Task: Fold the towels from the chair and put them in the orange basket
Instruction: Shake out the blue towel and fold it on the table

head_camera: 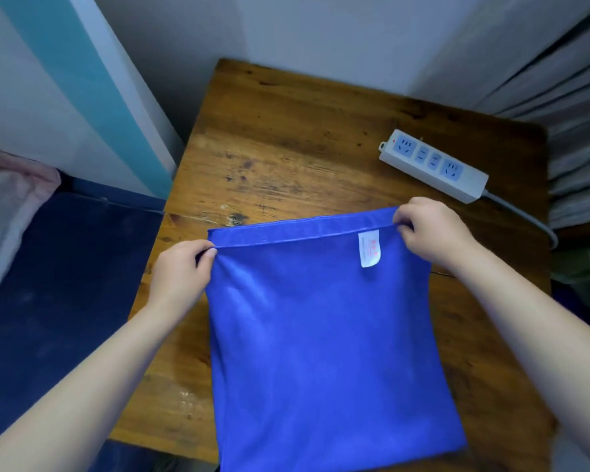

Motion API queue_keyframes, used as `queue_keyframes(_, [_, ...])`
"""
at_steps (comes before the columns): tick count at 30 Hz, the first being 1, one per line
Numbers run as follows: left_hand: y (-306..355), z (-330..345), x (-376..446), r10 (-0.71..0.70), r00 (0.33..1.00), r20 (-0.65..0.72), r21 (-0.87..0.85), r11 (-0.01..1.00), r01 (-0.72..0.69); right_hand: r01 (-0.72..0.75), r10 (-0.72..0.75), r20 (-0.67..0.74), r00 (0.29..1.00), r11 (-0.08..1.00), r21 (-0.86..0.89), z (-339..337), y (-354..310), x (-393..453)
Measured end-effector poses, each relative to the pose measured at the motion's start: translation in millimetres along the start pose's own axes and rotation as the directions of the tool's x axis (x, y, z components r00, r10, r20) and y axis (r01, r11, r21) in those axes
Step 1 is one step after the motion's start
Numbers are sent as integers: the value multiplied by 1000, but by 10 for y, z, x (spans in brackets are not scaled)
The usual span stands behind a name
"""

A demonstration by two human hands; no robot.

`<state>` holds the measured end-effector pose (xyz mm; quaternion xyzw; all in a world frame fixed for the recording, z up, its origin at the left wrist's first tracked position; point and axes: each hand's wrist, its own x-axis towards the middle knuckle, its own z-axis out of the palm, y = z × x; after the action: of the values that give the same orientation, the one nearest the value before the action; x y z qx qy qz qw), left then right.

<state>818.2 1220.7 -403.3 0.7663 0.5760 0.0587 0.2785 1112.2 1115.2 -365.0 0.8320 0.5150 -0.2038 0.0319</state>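
Pinching the far corners of the blue towel (pixel 324 335), each grip was closed on cloth: the left hand (pixel 179 274) at the left corner, the right hand (pixel 430 229) at the right, beside a white label (pixel 369 248). The edge was held taut, probably so that the fold would fall square. The towel was spread on the worktop (pixel 286 148), its near edge hanging over. A power strip (pixel 433 165) lay just beyond. No basket was seen.

The blue towel (pixel 324 338) lies doubled on the wooden table (pixel 286 137), white label up near its far edge.
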Motion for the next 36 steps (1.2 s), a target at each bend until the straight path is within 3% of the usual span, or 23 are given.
queue_keyframes(8, [-124,122,346,-105,993,46,68,992,102,-49,70,124,990,984,-170,192,-108,532])
queue_keyframes(16, [-240,271,593,-16,990,137,124,992,-1,-88,104,68,992,975,-202,359,44,602])
queue_keyframes(22, [-290,210,693,98,941,325,131,980,-147,-54,89,225,970,986,-159,329,111,675])
queue_keyframes(26, [-237,156,760,130,905,405,79,981,-177,45,37,353,935,974,-222,190,95,745])
queue_keyframes(31, [-163,154,808,133,895,425,53,984,-172,114,19,503,864,966,-231,182,22,766])
queue_keyframes(36, [-142,191,797,147,928,341,84,979,-186,64,45,602,797,985,-158,97,-32,796])
